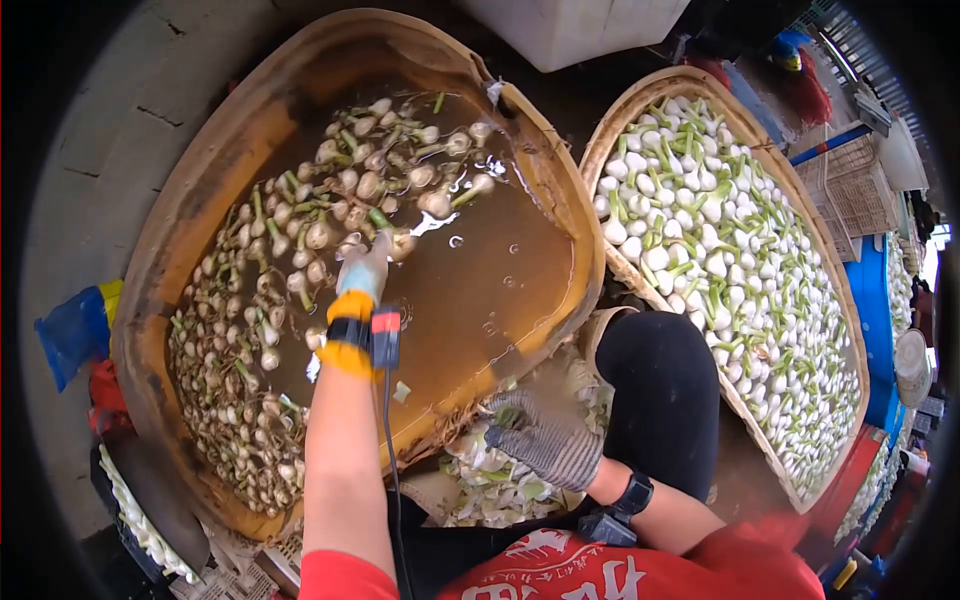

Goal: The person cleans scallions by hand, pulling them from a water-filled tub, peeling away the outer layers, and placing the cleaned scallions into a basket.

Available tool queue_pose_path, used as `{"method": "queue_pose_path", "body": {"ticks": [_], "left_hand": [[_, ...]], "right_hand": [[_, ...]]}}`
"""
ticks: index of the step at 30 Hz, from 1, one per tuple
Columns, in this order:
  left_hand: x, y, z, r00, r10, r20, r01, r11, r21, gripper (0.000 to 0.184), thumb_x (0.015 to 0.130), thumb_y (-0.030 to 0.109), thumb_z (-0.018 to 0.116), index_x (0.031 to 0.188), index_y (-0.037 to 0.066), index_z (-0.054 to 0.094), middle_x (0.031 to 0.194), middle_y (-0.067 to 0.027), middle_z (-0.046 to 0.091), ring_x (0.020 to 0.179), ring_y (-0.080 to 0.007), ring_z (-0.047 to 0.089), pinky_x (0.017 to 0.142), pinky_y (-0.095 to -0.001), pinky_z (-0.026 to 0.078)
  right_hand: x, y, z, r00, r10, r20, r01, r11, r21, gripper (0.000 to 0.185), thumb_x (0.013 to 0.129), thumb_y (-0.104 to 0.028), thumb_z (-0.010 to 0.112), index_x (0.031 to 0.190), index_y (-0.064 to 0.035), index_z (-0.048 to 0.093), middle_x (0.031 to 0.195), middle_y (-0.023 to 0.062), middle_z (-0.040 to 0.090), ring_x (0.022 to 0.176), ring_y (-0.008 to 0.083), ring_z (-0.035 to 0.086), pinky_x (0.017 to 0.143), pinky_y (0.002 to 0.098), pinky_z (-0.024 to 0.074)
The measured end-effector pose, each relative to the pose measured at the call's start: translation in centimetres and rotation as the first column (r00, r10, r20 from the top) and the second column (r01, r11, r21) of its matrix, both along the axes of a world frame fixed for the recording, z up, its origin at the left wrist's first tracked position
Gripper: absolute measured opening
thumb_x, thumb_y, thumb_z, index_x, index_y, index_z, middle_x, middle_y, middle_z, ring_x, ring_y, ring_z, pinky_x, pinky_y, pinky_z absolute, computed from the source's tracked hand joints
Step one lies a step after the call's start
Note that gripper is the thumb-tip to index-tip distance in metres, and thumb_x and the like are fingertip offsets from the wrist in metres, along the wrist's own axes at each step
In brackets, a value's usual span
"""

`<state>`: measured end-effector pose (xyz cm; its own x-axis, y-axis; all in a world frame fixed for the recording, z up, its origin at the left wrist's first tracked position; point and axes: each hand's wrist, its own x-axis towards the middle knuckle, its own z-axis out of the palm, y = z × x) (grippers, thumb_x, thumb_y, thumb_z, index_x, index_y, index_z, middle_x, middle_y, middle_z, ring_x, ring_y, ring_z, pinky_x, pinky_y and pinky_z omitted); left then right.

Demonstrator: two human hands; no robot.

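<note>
My left hand (pixel 364 268), in a light glove with an orange cuff, reaches into the tub of muddy water. Its fingers close around an unpeeled garlic bulb (pixel 401 244) with a short green stem; the fingertips are partly hidden. Many brownish garlic bulbs (pixel 318 236) float around it. Lower down, my right hand (pixel 545 440) wears a grey striped glove, its thumb and fingers apart and nothing visible between them. Below that hand lies a heap of pale peelings and green scraps (pixel 500 490), between the tub and my lap.
The worn yellow tub (pixel 545 165) has a thick rim. To its right stands a second tub (pixel 597 130) full of white, cleaned garlic bulbs (pixel 700 200). My knee (pixel 660 385) sits between them. A white container (pixel 575 30) is behind, and a blue tub (pixel 873 320) stands far right.
</note>
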<state>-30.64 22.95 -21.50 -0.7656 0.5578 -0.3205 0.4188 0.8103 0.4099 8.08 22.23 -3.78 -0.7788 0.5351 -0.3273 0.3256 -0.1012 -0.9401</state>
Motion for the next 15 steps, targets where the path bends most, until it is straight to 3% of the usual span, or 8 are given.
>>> {"method": "queue_pose_path", "body": {"ticks": [1, 2, 5, 7, 8, 9, 12, 15], "left_hand": [[-0.1, 3.2, -0.2, 0.987, 0.163, -0.002, -0.161, 0.972, -0.171, 0.084, 0.081, 0.072, 0.052, 0.112, -0.005, 0.066, 0.114, -0.0251, 0.066, 0.113, -0.0344, 0.061, 0.097, -0.0398, 0.045], [2.0, 4.5, 2.2, 0.940, 0.258, 0.224, -0.256, 0.966, -0.036, 0.076, 0.080, 0.069, 0.058, 0.097, -0.004, 0.071, 0.099, -0.0194, 0.071, 0.094, -0.0272, 0.067, 0.085, -0.0381, 0.050], [2.2, 5.2, -1.9, 0.944, 0.145, 0.296, -0.198, 0.968, 0.157, 0.050, 0.087, 0.049, 0.062, 0.084, 0.000, 0.070, 0.082, -0.0144, 0.069, 0.072, -0.0216, 0.065, 0.066, -0.0348, 0.051], [5.6, 5.1, -0.8, 0.488, 0.183, 0.853, -0.711, 0.650, 0.267, 0.042, 0.095, 0.039, 0.053, 0.093, -0.001, 0.068, 0.080, -0.0141, 0.067, 0.069, -0.0246, 0.065, 0.062, -0.0330, 0.055], [8.0, 3.7, 2.9, 0.371, 0.015, 0.929, -0.699, 0.663, 0.269, 0.042, 0.100, 0.033, 0.041, 0.105, -0.003, 0.062, 0.088, -0.0162, 0.067, 0.076, -0.0295, 0.067, 0.063, -0.0356, 0.059], [9.7, 2.4, 6.1, -0.016, -0.114, 0.993, -0.796, 0.602, 0.056, 0.046, 0.102, 0.034, 0.034, 0.109, -0.004, 0.058, 0.100, -0.0178, 0.067, 0.087, -0.0321, 0.067, 0.064, -0.0385, 0.060], [14.2, -3.0, 11.8, -0.279, -0.319, 0.906, -0.812, 0.582, -0.045, 0.049, 0.101, 0.044, 0.037, 0.118, 0.003, 0.057, 0.110, -0.0187, 0.064, 0.098, -0.0359, 0.065, 0.077, -0.0463, 0.059], [19.5, -7.8, 17.5, -0.221, -0.357, 0.907, -0.870, 0.493, -0.019, 0.060, 0.099, 0.054, 0.040, 0.123, 0.001, 0.054, 0.113, -0.0198, 0.061, 0.100, -0.0374, 0.062, 0.078, -0.0447, 0.059]], "right_hand": [[-0.1, 0.0, -0.2, 1.000, -0.015, 0.000, 0.015, 0.999, 0.028, 0.037, 0.085, -0.025, 0.075, 0.115, -0.0054, 0.064, 0.098, 0.0123, 0.066, 0.081, 0.0235, 0.065, 0.075, 0.0339, 0.0535], [-0.3, 0.3, -0.3, 1.000, -0.022, 0.011, 0.022, 0.999, 0.032, 0.037, 0.085, -0.025, 0.075, 0.115, -0.0054, 0.064, 0.098, 0.0123, 0.066, 0.081, 0.0235, 0.065, 0.075, 0.0339, 0.0535], [-0.4, 1.0, 0.6, 0.999, 0.028, 0.018, -0.028, 1.000, 0.007, 0.037, 0.084, -0.023, 0.075, 0.115, -0.0062, 0.064, 0.099, 0.0122, 0.065, 0.085, 0.0241, 0.065, 0.078, 0.0342, 0.0535], [-0.3, 1.0, 0.2, 1.000, 0.014, 0.008, -0.014, 1.000, 0.022, 0.037, 0.084, -0.024, 0.075, 0.115, -0.0066, 0.064, 0.100, 0.0123, 0.066, 0.086, 0.0244, 0.065, 0.078, 0.0345, 0.0534], [-0.3, 0.8, 0.2, 1.000, 0.007, -0.008, -0.006, 0.999, 0.045, 0.037, 0.084, -0.025, 0.075, 0.115, -0.0069, 0.064, 0.100, 0.0123, 0.066, 0.088, 0.0246, 0.065, 0.079, 0.0349, 0.0533], [-0.3, 0.9, 0.3, 0.999, -0.005, -0.040, 0.009, 0.996, 0.092, 0.038, 0.084, -0.026, 0.075, 0.115, -0.0075, 0.064, 0.100, 0.0120, 0.066, 0.089, 0.0261, 0.065, 0.080, 0.0355, 0.0530], [-0.1, 0.3, 0.4, 0.993, -0.067, -0.096, 0.076, 0.993, 0.094, 0.039, 0.084, -0.027, 0.075, 0.116, -0.0076, 0.064, 0.100, 0.0121, 0.065, 0.092, 0.0274, 0.065, 0.083, 0.0363, 0.0523], [0.0, 0.5, 2.1, 0.990, -0.132, -0.057, 0.138, 0.982, 0.127, 0.037, 0.082, -0.024, 0.074, 0.115, -0.0071, 0.065, 0.102, 0.0130, 0.065, 0.094, 0.0280, 0.065, 0.085, 0.0362, 0.0519]]}}
